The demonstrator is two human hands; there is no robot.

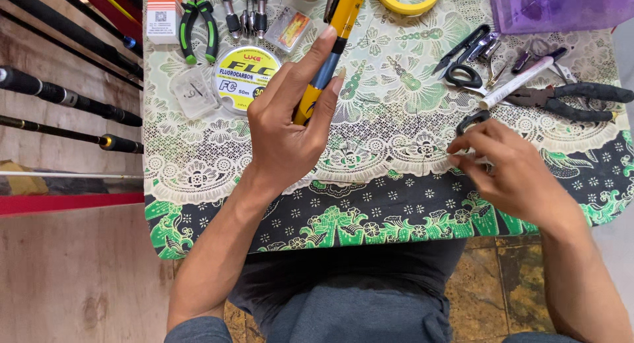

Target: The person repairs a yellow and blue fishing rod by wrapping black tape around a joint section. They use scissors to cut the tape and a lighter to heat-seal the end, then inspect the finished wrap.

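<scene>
Grey trousers are filling the bottom of the frame, where the person is sitting at a table covered with a green-and-white lace-patterned cloth. Just above centre, the left hand is wrapping its grip around a yellow and blue rod handle, fingers curled over it and thumb behind, the handle slanting up toward the top edge. At middle right, the right hand is pinching its fingertips together close to the cloth; whatever it is holding is too small to make out, though a small dark ring-shaped piece is lying just above the fingers. A round yellow spool of fishing line is sitting just left of the left hand, apparently lying flat and not being drawn from. Black scissors and dark pliers are lying untouched at upper right, green-handled pliers at upper left. Judging from this, the work is looking early: nothing is visibly tied or fitted onto the handle yet.
</scene>
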